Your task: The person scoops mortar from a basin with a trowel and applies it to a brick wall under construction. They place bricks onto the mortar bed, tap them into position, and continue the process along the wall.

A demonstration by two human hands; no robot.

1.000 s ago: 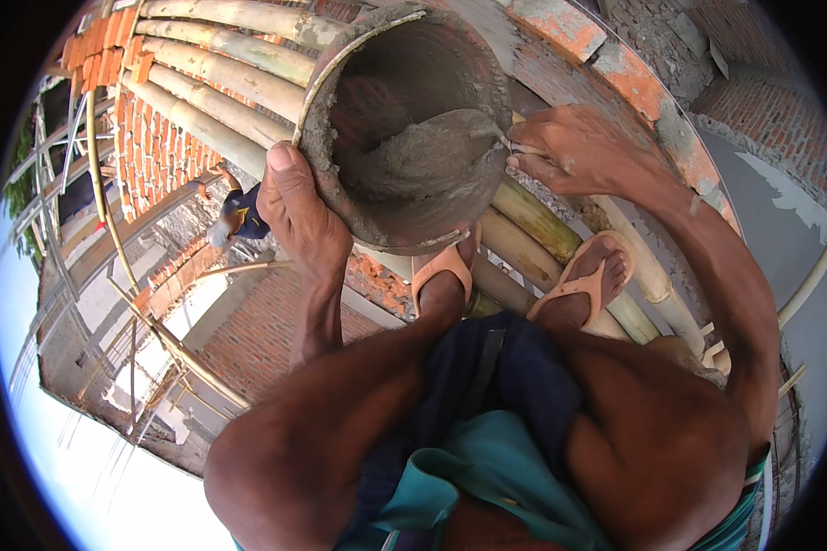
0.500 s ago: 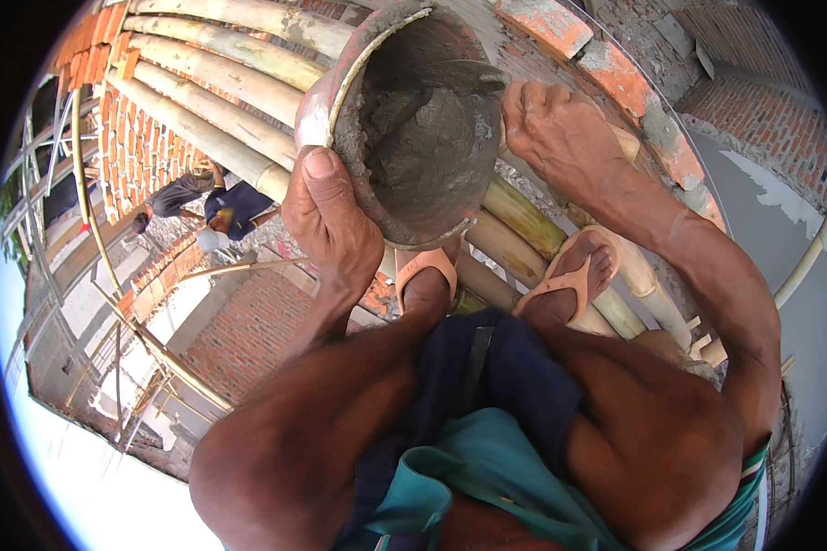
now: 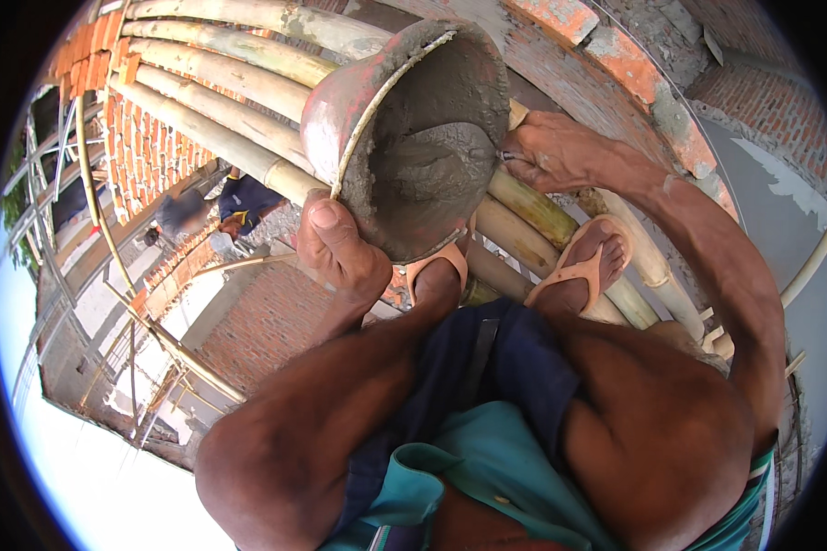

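A round, mortar-crusted bowl (image 3: 342, 118) is tilted so that its mouth faces me. Wet grey mortar (image 3: 412, 207) coats its inside and lies in its lower part. My left hand (image 3: 347, 253) grips the near-left rim, thumb on the outside edge. At the opposite side, my right hand (image 3: 556, 154) is closed around the handle of a trowel. The trowel's mortar-smeared blade (image 3: 469, 145) reaches into the bowl; most of the handle is hidden by my fingers.
Bamboo poles (image 3: 220, 81) form the platform under my sandalled feet (image 3: 583, 262). A brick wall edge with mortar (image 3: 620, 64) runs along the far right. Two people (image 3: 243, 202) work far below on the left, near brickwork (image 3: 257, 317) and bamboo scaffolding (image 3: 179, 354).
My right hand has moved down along the bowl's right side, and the trowel blade has turned within the mortar. The bowl has tipped slightly, still in my left hand.
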